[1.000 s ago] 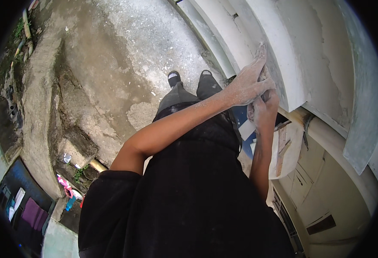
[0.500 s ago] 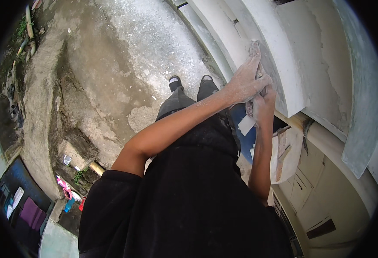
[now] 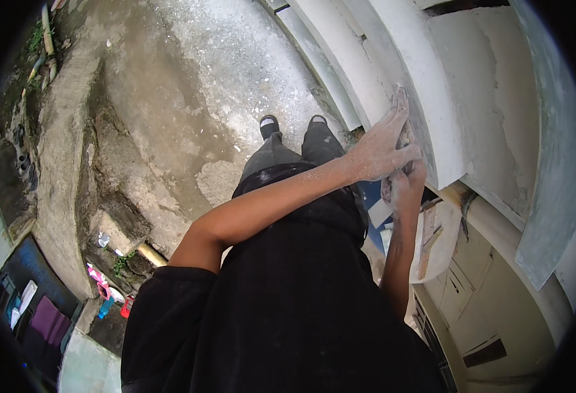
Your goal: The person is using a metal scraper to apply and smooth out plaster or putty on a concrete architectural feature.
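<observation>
The extended left hand (image 3: 378, 149) is overlapping the curled right hand (image 3: 406, 185) beside the white ledge (image 3: 440, 121) — whether they're gripping anything, I cannot tell — steadying both is probably helping.

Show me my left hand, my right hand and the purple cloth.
Left hand (image 3: 382, 153): head view, on the back of the hand.
Right hand (image 3: 406, 186): head view, mid-hand, above the wrist.
Purple cloth (image 3: 49, 319): head view, middle of its surface.

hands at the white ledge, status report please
Left hand: dusty, fingers pointing along the white ledge. Right hand: dusty, curled close beside it. Anything held: can't tell, the hands themselves block the view.
</observation>
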Demonstrator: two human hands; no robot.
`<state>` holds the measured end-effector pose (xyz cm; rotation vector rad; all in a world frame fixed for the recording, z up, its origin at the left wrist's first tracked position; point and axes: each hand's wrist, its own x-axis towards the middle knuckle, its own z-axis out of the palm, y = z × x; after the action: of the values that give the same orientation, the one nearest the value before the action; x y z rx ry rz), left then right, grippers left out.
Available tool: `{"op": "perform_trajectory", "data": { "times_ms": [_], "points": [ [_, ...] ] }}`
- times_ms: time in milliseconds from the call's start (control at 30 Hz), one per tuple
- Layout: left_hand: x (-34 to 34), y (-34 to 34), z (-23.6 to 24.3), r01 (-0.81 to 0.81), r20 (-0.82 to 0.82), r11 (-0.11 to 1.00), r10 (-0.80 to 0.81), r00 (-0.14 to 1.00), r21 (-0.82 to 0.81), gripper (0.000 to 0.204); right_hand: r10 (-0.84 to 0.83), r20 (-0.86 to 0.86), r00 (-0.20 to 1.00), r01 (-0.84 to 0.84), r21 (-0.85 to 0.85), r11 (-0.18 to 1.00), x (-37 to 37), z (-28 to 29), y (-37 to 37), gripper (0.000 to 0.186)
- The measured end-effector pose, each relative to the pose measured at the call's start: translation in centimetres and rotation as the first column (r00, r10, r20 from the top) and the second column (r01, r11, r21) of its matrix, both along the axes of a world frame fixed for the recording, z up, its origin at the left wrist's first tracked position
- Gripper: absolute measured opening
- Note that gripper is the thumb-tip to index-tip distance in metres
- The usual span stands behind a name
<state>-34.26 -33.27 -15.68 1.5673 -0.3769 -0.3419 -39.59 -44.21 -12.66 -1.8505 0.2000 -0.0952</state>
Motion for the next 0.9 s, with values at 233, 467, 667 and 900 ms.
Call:
{"op": "perform_trajectory", "data": {
  "times_ms": [233,467,667,900],
  "points": [
    [0.1,0.0,-0.1,-0.073,0.013,0.995,0.074,0.997,-0.073,0.102,-0.001,-0.320,0.948,0.005,0.011,1.000,-0.3,0.3,-0.2,0.025],
    [-0.7,0.0,0.0,-0.049,-0.034,0.997,0.047,0.998,-0.063,0.100,0.001,-0.394,0.919,0.055,0.131,0.990,-0.5,0.9,0.6,0.021],
    [-1.1,0.2,-0.6,-0.077,-0.033,0.992,0.074,0.997,-0.102,0.099,-0.027,-0.271,0.962,0.050,0.079,0.996,-0.7,0.0,1.6,0.024],
    [0.9,0.1,-0.7,-0.095,-0.025,0.992,0.094,0.995,-0.079,0.103,-0.006,-0.297,0.955,0.018,0.038,0.999,0.2,0.1,0.8,0.028]
  ]
}}
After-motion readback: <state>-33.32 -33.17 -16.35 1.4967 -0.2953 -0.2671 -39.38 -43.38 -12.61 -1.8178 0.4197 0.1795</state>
